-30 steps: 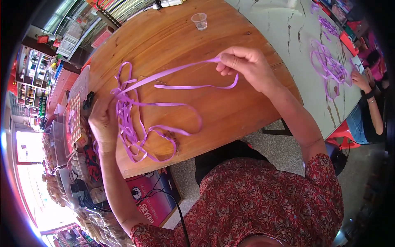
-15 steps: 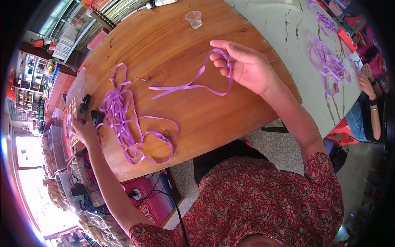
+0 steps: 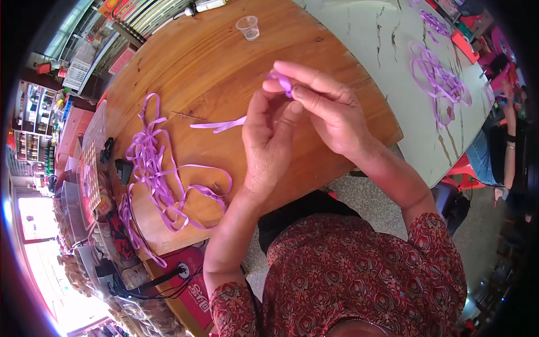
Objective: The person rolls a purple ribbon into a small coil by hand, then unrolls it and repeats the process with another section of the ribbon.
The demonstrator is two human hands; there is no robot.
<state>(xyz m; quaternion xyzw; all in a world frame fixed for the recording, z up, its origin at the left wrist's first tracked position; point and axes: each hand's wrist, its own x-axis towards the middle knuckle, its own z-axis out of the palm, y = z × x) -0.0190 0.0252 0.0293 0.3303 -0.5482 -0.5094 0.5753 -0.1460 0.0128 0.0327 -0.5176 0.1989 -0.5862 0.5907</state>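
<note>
Over the wooden table, my left hand (image 3: 265, 143) and my right hand (image 3: 332, 109) meet with their fingertips close together. Between them is a purple ribbon (image 3: 284, 84), bent into a small loop or fold. My right thumb and fingers pinch it. The left thumb reaches up to the same spot, its other fingers curled and partly hidden behind the ribbon. Two flat ribbon ends (image 3: 216, 125) stick out to the left of my left hand. Farther left, a loose tangled heap of purple ribbon (image 3: 151, 160) covers part of the table, one strand hanging over its near left edge.
A clear plastic cup (image 3: 247, 27) stands at the back of the wooden table (image 3: 196, 62). Thin sticks (image 3: 188, 117) lie beside the heap. A small black object (image 3: 123, 170) sits at the left. On the pale table to the right is more purple ribbon (image 3: 438, 81), near another person's arm.
My left hand has come from the table's left edge to meet the right hand at the ribbon. The right fingers have closed on it. A ribbon strand now hangs off the left edge.
</note>
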